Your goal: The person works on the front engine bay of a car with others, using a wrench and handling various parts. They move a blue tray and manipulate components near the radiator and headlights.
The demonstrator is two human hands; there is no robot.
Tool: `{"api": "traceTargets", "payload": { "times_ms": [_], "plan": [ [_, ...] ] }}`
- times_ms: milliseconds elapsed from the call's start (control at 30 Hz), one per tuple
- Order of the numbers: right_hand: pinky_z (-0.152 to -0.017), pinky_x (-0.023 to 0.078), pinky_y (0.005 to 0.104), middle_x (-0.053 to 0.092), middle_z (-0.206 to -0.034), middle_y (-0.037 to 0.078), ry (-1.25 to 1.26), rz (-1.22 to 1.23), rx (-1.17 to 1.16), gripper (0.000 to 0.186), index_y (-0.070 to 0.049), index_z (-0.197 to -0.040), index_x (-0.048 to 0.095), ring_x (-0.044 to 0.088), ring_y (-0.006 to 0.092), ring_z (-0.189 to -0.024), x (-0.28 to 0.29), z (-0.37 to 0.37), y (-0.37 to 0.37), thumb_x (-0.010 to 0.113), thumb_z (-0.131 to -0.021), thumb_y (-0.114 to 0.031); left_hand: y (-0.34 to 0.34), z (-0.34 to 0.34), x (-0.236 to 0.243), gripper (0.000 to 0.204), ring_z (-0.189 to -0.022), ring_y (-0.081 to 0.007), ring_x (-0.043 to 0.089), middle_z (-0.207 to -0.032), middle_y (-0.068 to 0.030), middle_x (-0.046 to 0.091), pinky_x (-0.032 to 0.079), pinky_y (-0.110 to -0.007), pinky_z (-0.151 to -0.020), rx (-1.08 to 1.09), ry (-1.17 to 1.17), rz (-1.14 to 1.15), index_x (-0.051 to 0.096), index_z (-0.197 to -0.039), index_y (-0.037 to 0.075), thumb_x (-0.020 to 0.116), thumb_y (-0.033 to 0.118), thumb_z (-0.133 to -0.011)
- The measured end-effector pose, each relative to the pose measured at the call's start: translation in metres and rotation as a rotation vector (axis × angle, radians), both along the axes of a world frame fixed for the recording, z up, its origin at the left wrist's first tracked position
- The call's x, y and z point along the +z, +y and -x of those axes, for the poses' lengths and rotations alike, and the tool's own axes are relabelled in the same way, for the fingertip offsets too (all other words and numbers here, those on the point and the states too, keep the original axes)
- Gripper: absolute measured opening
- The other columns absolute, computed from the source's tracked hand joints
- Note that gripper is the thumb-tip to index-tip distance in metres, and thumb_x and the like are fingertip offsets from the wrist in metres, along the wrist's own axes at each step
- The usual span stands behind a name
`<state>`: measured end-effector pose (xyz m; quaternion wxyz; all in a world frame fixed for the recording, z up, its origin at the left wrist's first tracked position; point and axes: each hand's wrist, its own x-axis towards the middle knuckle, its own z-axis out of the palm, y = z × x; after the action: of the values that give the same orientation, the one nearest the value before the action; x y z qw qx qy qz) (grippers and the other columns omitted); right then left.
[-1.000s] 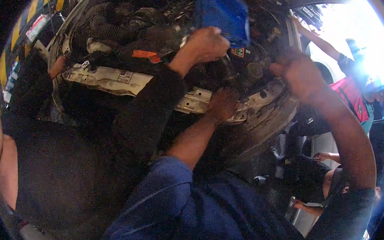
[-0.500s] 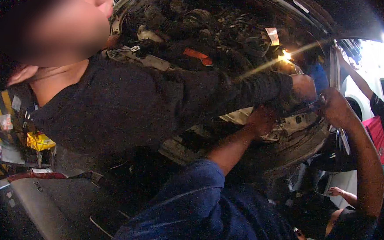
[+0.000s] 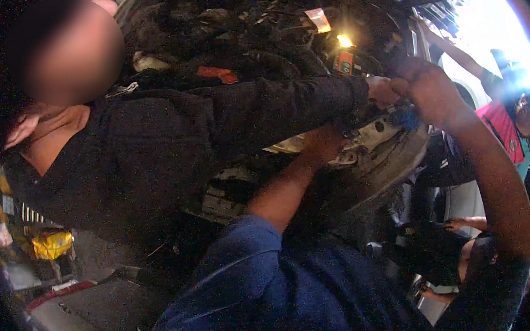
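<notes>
My left hand (image 3: 325, 145) lies at the front edge of the open engine bay, beside a pale metal panel (image 3: 379, 128). Its fingers are lost in shadow under a co-worker's dark sleeve. Further right, my right hand (image 3: 433, 93) is raised with curled fingers and meets the co-worker's hand (image 3: 384, 91). Whatever is between my right fingers is too dark and blurred to make out. A bright blue thing (image 3: 405, 118), its kind unclear, shows just below both hands.
The co-worker's dark sleeve (image 3: 286, 112) stretches across the bay from the left. A lit lamp (image 3: 345, 41), a red-orange piece (image 3: 217, 74) and a paper tag (image 3: 317, 20) are in the bay. More people are at the right. A yellow bag (image 3: 52, 244) is far left.
The view has shifted, so the bay sits further left and the lamp lower in brightness. My right hand has come up closer against the co-worker's hand. The blue thing now shows below the hands.
</notes>
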<state>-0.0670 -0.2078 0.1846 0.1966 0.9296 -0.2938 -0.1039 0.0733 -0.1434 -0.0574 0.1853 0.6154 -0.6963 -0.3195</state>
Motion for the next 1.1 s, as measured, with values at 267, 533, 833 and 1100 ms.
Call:
{"api": "traceTargets", "payload": {
  "times_ms": [267, 533, 833, 1100],
  "plan": [
    [-0.076, 0.050, 0.0461, 0.063, -0.083, 0.019, 0.087, 0.058, 0.040, 0.027, -0.008, -0.093, 0.063, 0.063, 0.0365, -0.083, -0.001, 0.002, 0.010, 0.069, -0.068, -0.017, -0.013, 0.011, -0.046, 0.050, -0.120, -0.0380, 0.048, -0.130, -0.0213, 0.050, 0.034, -0.046, -0.106, 0.040, 0.025, 0.362, 0.047, -0.130, 0.005, 0.048, 0.037, -0.092],
    [-0.076, 0.051, 0.0448, 0.064, -0.084, 0.020, 0.148, -0.017, -0.105, 0.033, -0.009, -0.098, 0.063, 0.063, 0.0365, -0.085, -0.004, 0.001, 0.005, 0.070, -0.069, -0.021, -0.014, 0.006, -0.060, 0.054, -0.118, -0.0404, 0.049, -0.132, -0.0230, 0.047, 0.038, -0.048, -0.102, 0.037, 0.007, 0.452, 0.040, -0.135, 0.006, 0.048, 0.037, -0.092],
    [-0.073, 0.053, 0.0455, 0.065, -0.081, 0.019, 0.069, -0.010, -0.115, 0.035, -0.008, -0.101, 0.063, 0.065, 0.0355, -0.083, 0.004, -0.014, 0.008, 0.068, -0.069, -0.018, -0.011, 0.004, -0.054, 0.051, -0.115, -0.0388, 0.051, -0.127, -0.0238, 0.050, 0.042, -0.047, -0.097, 0.055, -0.015, 0.462, 0.048, -0.128, 0.003, 0.051, 0.039, -0.091],
    [-0.081, 0.051, 0.0430, 0.065, -0.094, 0.018, 0.200, -0.003, -0.344, 0.039, -0.009, -0.105, 0.063, 0.062, 0.0347, -0.094, 0.005, -0.017, 0.002, 0.065, -0.066, -0.012, -0.007, 0.008, -0.023, 0.052, -0.107, -0.0372, 0.054, -0.120, -0.0180, 0.055, 0.041, -0.048, -0.095, -0.010, -0.181, 0.411, 0.053, -0.122, 0.003, 0.056, 0.039, -0.085]
  ]
}}
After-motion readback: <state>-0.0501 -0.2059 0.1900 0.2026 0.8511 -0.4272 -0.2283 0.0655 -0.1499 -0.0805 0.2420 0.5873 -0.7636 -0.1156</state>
